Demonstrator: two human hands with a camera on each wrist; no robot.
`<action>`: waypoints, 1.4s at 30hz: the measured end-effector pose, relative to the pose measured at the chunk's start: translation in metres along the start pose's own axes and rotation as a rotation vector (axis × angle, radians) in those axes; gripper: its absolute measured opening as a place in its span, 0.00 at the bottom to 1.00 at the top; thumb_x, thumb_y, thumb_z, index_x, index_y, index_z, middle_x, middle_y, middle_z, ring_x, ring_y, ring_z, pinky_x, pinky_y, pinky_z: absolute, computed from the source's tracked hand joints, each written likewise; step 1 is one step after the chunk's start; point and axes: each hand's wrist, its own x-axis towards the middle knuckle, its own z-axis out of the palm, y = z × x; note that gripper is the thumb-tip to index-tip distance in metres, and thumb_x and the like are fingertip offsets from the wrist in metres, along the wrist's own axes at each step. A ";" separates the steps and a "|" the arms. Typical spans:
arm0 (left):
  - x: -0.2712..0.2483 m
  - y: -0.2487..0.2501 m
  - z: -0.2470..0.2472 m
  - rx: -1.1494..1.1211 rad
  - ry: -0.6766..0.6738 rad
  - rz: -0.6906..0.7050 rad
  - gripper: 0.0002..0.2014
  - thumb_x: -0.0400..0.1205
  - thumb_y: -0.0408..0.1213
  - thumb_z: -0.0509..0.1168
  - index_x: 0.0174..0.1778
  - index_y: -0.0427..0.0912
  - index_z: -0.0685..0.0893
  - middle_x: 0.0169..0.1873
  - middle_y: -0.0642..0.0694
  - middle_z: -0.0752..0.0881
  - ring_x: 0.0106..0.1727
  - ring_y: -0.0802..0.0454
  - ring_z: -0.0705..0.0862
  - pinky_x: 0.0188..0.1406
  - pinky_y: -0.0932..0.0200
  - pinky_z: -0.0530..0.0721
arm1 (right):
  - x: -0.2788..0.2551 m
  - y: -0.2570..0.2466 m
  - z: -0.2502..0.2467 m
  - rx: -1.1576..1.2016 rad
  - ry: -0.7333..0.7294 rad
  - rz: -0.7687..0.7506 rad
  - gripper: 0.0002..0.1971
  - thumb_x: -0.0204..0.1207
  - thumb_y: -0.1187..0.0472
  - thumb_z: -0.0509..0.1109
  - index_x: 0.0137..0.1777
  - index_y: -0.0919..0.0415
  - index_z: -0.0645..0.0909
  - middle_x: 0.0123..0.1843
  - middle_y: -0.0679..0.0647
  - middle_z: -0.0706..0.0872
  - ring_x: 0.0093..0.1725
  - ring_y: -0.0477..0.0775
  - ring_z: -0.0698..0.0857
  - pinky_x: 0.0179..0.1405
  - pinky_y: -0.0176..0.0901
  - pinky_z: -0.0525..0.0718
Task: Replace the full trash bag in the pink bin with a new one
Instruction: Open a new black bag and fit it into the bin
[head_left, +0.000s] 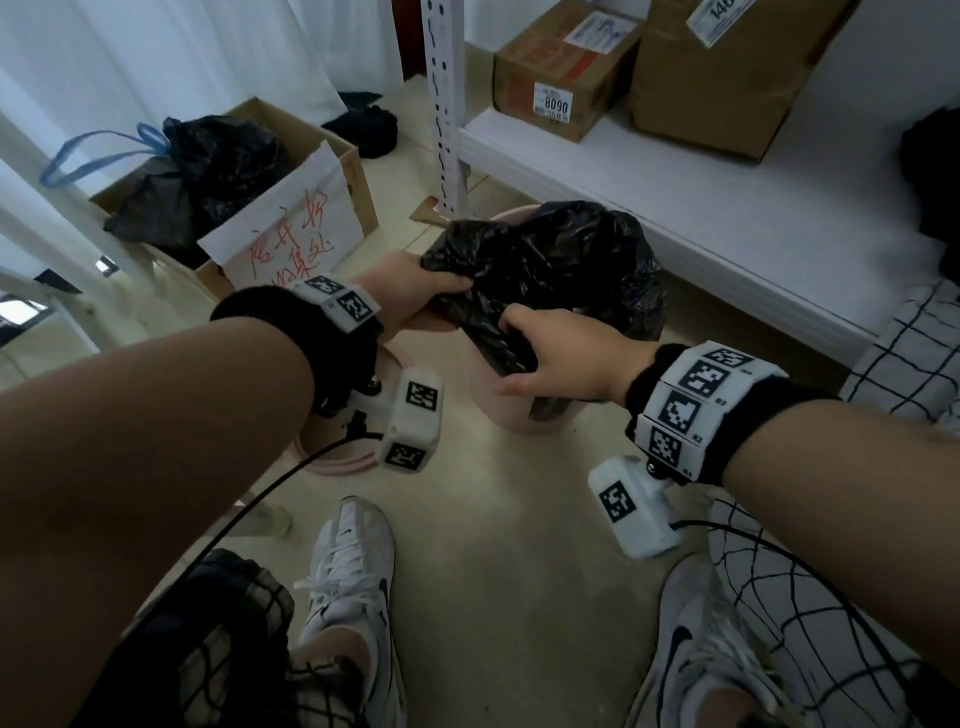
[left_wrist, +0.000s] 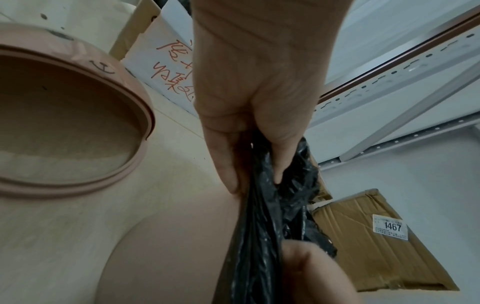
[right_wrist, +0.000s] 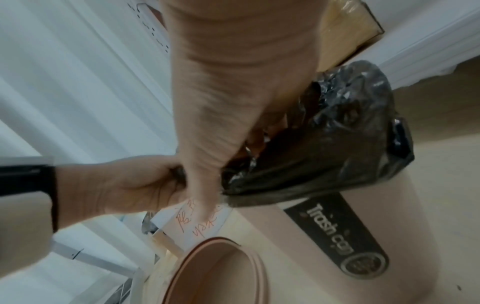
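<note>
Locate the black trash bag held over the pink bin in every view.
Head: black trash bag centre, above the pink bin.
Left wrist: lower middle, below the fingers.
Right wrist: right of centre.
Shared landmark: red-lettered white sign.

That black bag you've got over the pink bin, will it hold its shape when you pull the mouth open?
Probably not. The black bag is thin, crumpled film that sags where the left hand and right hand grip it, so it looks floppy. It seems light, and its glossy surface may slip.

Pink bin (head_left: 519, 415) and ring (head_left: 332, 462) on floor (head_left: 493, 571).
</note>
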 end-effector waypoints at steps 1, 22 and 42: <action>0.000 0.000 -0.002 -0.049 -0.026 0.004 0.07 0.77 0.38 0.72 0.47 0.39 0.84 0.45 0.41 0.89 0.43 0.49 0.89 0.38 0.62 0.91 | 0.001 0.000 0.004 -0.028 -0.004 -0.007 0.22 0.74 0.50 0.71 0.61 0.58 0.70 0.50 0.55 0.84 0.48 0.57 0.84 0.46 0.52 0.84; 0.005 0.004 0.002 -0.020 0.095 0.050 0.04 0.79 0.32 0.66 0.39 0.41 0.79 0.33 0.43 0.76 0.28 0.57 0.70 0.25 0.66 0.70 | -0.009 0.031 -0.010 0.032 -0.095 0.105 0.19 0.69 0.57 0.78 0.31 0.52 0.66 0.29 0.48 0.71 0.31 0.49 0.71 0.30 0.42 0.71; 0.010 0.019 0.003 -0.070 0.190 -0.038 0.07 0.82 0.38 0.62 0.38 0.41 0.76 0.33 0.46 0.78 0.38 0.47 0.81 0.36 0.59 0.80 | 0.030 -0.001 0.000 0.121 0.099 0.199 0.29 0.84 0.43 0.50 0.83 0.49 0.53 0.85 0.57 0.55 0.83 0.64 0.55 0.81 0.63 0.56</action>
